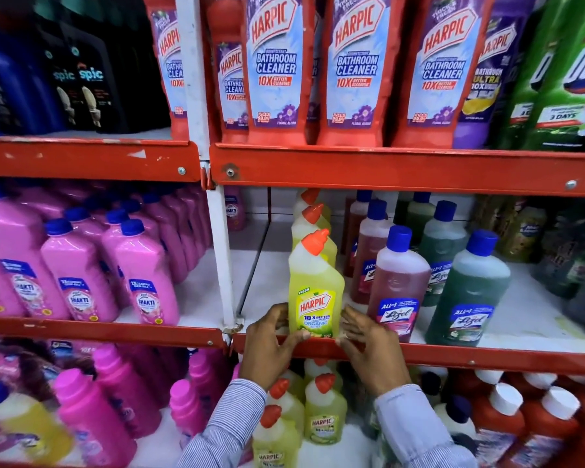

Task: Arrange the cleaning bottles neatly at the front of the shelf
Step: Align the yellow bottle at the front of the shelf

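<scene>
A yellow-green Harpic bottle with an orange cap stands upright at the front edge of the middle shelf. My left hand grips its lower left side, thumb across the base of the label. My right hand rests against its lower right side, fingers spread. Two more yellow Harpic bottles line up behind it. To the right stand a reddish Lizol bottle and a green Lizol bottle, with others behind them.
Bare white shelf floor lies left of the yellow row, beside the white upright post. Pink Shakti bottles fill the left bay. Red Harpic bathroom cleaners stand above; more yellow Harpic bottles sit below.
</scene>
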`<move>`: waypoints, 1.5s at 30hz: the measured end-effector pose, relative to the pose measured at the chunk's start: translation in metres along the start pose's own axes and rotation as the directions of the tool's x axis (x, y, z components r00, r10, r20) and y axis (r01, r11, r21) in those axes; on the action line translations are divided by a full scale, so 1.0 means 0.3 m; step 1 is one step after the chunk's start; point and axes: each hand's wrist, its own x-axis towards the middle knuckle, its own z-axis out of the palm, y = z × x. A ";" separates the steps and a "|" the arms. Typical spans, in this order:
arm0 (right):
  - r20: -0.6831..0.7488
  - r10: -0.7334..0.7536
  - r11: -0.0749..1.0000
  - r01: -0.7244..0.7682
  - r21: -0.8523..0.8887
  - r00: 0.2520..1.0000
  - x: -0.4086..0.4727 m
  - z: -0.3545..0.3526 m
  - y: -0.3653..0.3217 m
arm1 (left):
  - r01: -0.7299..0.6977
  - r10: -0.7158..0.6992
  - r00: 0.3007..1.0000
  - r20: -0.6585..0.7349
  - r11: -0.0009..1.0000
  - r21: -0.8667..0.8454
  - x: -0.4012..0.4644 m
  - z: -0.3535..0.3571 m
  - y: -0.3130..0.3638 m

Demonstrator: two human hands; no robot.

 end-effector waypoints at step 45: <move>-0.487 0.113 0.988 -0.044 0.151 0.866 -0.113 -0.492 0.412 | -0.299 0.303 0.936 -0.179 0.953 0.051 -0.152 0.594 0.380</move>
